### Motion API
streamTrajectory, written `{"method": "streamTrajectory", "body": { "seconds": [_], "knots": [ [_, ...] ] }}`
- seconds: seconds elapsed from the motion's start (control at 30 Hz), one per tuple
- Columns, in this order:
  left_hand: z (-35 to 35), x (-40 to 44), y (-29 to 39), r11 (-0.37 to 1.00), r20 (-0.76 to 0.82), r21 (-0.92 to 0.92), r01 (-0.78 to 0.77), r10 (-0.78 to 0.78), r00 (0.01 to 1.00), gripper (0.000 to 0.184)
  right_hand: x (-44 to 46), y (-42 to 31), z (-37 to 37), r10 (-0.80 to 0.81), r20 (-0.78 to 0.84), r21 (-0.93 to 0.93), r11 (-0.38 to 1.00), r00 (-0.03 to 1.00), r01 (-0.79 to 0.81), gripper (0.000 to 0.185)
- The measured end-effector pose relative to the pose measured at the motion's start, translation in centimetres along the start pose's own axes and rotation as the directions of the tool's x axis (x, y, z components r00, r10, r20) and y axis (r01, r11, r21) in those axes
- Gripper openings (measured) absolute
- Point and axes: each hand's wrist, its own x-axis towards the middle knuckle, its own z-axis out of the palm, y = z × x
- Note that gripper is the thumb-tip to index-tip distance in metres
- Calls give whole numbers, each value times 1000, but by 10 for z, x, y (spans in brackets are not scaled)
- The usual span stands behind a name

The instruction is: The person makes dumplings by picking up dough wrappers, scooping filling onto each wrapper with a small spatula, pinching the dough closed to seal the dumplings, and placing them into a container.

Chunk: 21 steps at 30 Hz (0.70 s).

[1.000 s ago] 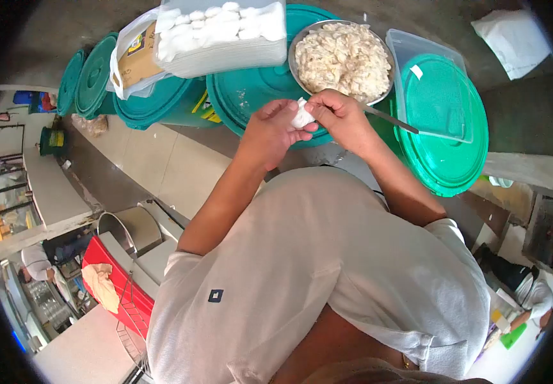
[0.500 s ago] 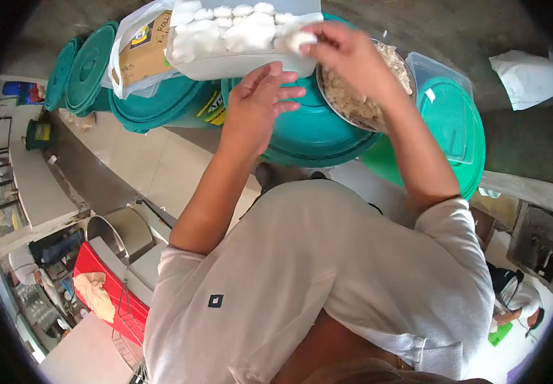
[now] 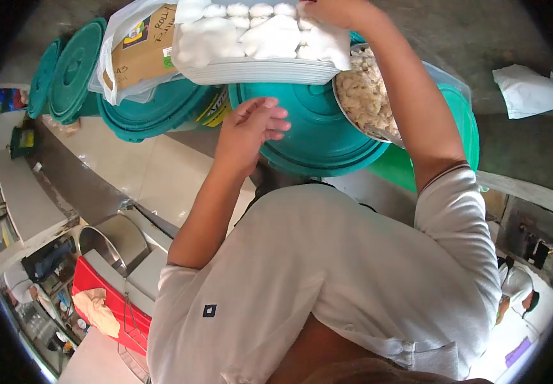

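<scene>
My right hand reaches to the top edge of the view, over the back right of a clear container of white wrapped pieces; its fingertips are mostly cut off or hidden. Held above the teal lid, my left hand has its fingers apart and nothing in them. A metal bowl of pale chopped filling sits right of the container, partly behind my right forearm.
A bag with a cardboard box stands left of the container. More teal lidded buckets are at the left, a green lid at the right. A red cooler is lower left. Another person is at the far right.
My right hand has carried a white piece from in front of me up to the container's back right. My left hand has let go and moved down-left, fingers opened. The view has shifted.
</scene>
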Motion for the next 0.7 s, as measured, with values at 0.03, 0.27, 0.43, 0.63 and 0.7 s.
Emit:
{"method": "streamTrajectory", "body": {
  "seconds": [0.03,0.27,0.43,0.63,0.7],
  "knots": [
    [-5,2,0,1000,-5,-15,8,-8,1000,30,1,1,-2,-16,46,-10,1000,999,16,33],
    [-10,5,2,1000,25,1,2,-2,1000,28,1,10,9,-116,-44,-7,993,992,116,34],
    [-8,7,0,1000,42,29,8,-9,999,28,-42,1,-30,165,-154,-103,978,974,-182,29],
    [-1,6,-8,999,59,27,32,-34,998,28,-83,47,9,252,-69,381,901,965,-208,29],
    [5,4,-13,998,55,37,42,-44,998,28,-95,45,16,263,-91,482,855,960,-189,29]
  ]
}}
